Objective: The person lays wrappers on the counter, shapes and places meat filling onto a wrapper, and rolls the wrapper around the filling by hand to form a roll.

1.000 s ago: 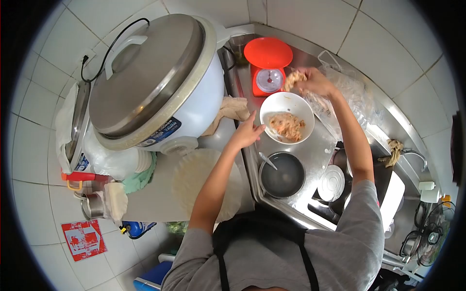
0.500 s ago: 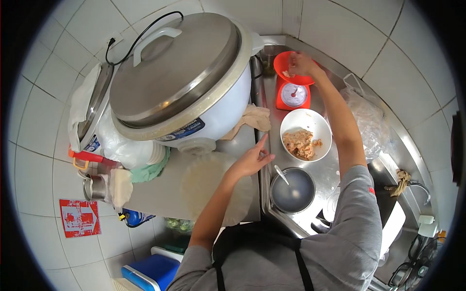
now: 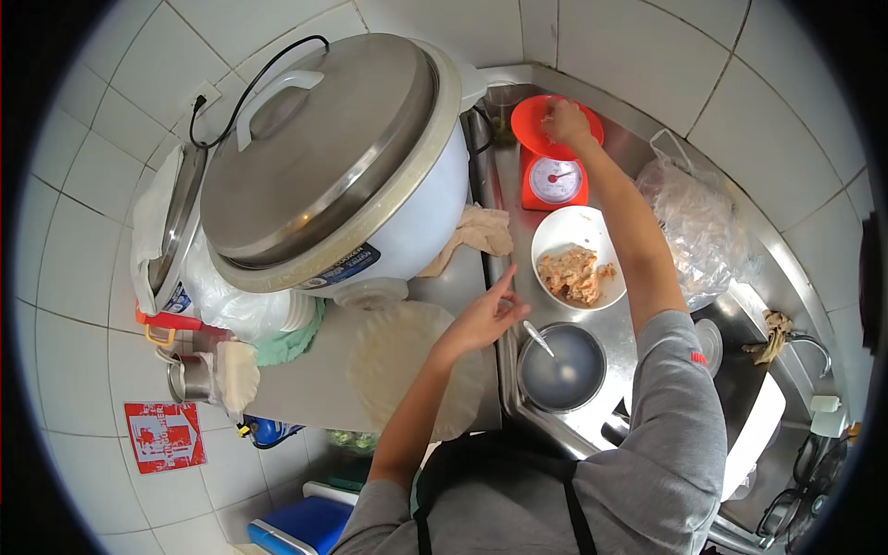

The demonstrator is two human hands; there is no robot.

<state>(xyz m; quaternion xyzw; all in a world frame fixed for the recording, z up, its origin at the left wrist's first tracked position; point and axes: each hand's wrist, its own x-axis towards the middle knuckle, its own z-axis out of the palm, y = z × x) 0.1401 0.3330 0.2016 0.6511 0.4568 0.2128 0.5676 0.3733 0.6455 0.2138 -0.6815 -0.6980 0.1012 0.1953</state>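
My right hand [image 3: 568,126] reaches over the red pan [image 3: 527,128] of a kitchen scale [image 3: 557,183], its fingers curled together and pointing down. A small pale bit seems to show by the fingertips, but I cannot make it out. My left hand [image 3: 485,319] hovers over the counter edge, open, index finger stretched out and nothing in it. Between my hands, a white bowl [image 3: 608,242] holds a chunky orange-pink food mixture [image 3: 573,276]. Nearer me, a metal bowl [image 3: 558,372] contains cloudy liquid, with a spoon [image 3: 536,337] leaning in it.
A big rice cooker [image 3: 324,157] fills the left counter, beside a beige cloth [image 3: 481,236]. Thin round pale sheets [image 3: 402,365] lie in front of it. A clear plastic bag [image 3: 689,227] stands right of the scale. The sink tap [image 3: 814,347] is farther right.
My right hand has shifted slightly within the scale pan, and the dial's needle has turned. The pale bit under its fingers shows less now. My left hand stays nearly in place.
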